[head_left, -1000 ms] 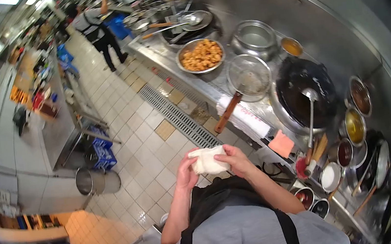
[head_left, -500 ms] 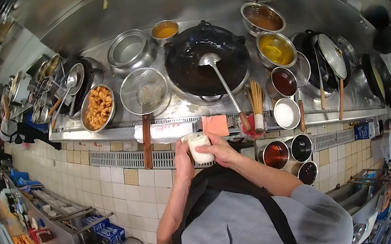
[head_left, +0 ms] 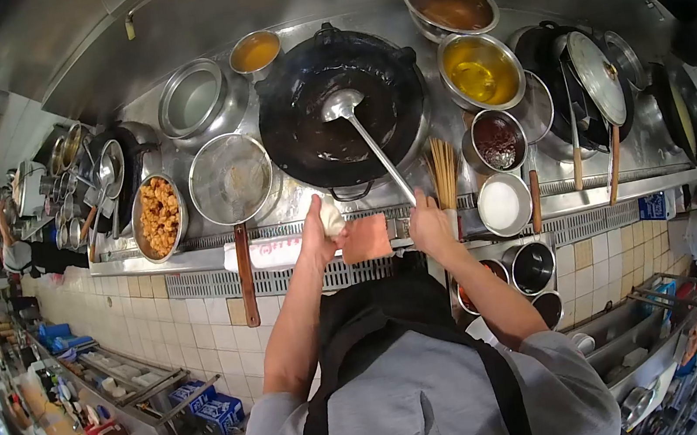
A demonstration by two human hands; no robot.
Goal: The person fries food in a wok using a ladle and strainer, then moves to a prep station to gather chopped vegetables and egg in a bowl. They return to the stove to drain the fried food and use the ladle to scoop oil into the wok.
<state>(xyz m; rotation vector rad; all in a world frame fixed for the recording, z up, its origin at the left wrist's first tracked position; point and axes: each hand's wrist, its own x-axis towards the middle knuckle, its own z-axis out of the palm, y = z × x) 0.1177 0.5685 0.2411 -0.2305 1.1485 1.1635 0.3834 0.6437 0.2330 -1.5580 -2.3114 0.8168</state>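
My left hand (head_left: 317, 236) is closed around a folded white cloth (head_left: 331, 219) at the counter's front edge. To its right, an orange cloth (head_left: 366, 238) hangs over that edge. My right hand (head_left: 431, 227) grips the handle end of a long metal ladle (head_left: 374, 145). The ladle's bowl rests inside a large black wok (head_left: 288, 128), whose dark inner surface looks wet and shiny. Just right of the ladle handle stands a bamboo whisk (head_left: 443, 172), its lower end partly hidden by my right hand.
A mesh strainer (head_left: 230, 180) and a bowl of fried pieces (head_left: 158, 218) lie left of the wok. To the right are bowls of yellow oil (head_left: 481, 70), dark red sauce (head_left: 498, 143) and white powder (head_left: 503, 204). Another person (head_left: 29, 252) stands far left.
My right hand has left the white cloth and taken hold of the ladle handle. My left hand, still with the cloth, has moved slightly forward and left. The view has shifted forward.
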